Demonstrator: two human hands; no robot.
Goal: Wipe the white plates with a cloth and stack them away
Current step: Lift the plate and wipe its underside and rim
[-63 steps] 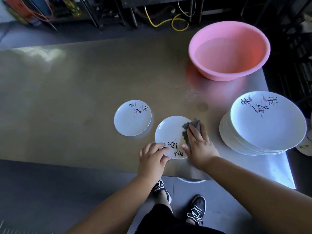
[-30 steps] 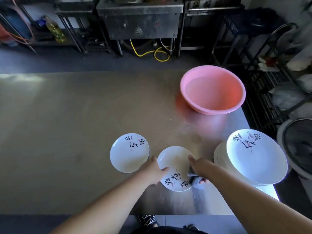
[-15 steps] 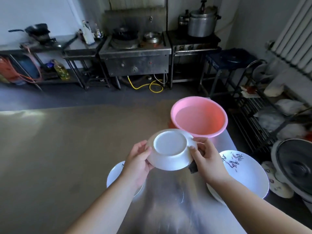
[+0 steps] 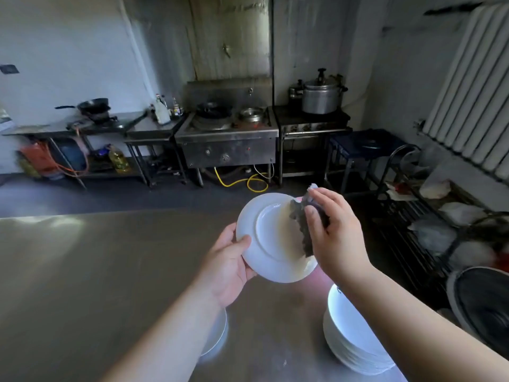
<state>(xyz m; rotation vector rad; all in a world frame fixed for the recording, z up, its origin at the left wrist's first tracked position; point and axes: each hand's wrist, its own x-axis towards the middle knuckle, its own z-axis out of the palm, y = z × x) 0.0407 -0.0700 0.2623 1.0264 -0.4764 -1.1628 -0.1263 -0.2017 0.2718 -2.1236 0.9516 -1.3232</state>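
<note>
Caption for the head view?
Left hand holds a plate, underside showing, above the table; right hand presses a cloth on it.

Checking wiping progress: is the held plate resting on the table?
No, the left hand holds the plate in the air above the table.

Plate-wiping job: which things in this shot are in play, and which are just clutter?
In play:
- plate, underside up, in left hand grip
- cloth, pressed to its rim by right hand
- plate stack on the table
- lone plate under the left arm

Clutter:
- pressure cooker
- wok
- frying pan
- oil bottle
- fan
</note>
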